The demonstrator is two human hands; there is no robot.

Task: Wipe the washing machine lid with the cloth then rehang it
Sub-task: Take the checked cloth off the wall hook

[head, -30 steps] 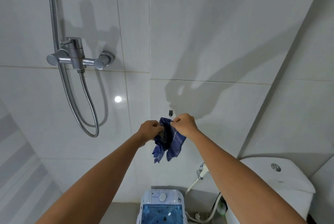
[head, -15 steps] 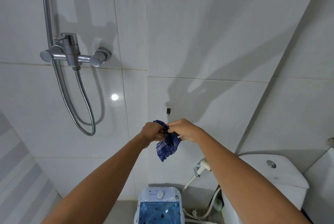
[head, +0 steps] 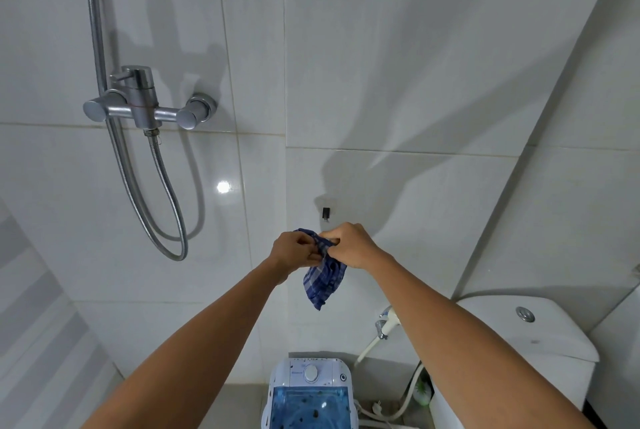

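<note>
A blue checked cloth (head: 323, 279) hangs bunched between my two hands, in front of the white tiled wall. My left hand (head: 294, 250) grips its upper left part and my right hand (head: 351, 246) grips its top right. A small black wall hook (head: 326, 213) sits just above my right hand, bare and apart from the cloth. Far below stands the small washing machine (head: 310, 373) with its translucent blue lid (head: 308, 409), which shows dark specks.
A chrome shower mixer (head: 145, 109) with a looping metal hose (head: 169, 213) is on the wall at left. A white toilet tank (head: 519, 328) stands at right, with a bidet sprayer (head: 386, 321) and hoses between it and the machine.
Both hands with the cloth have dropped slightly below the hook, which now shows fully. The cloth is bunched tighter than a second ago.
</note>
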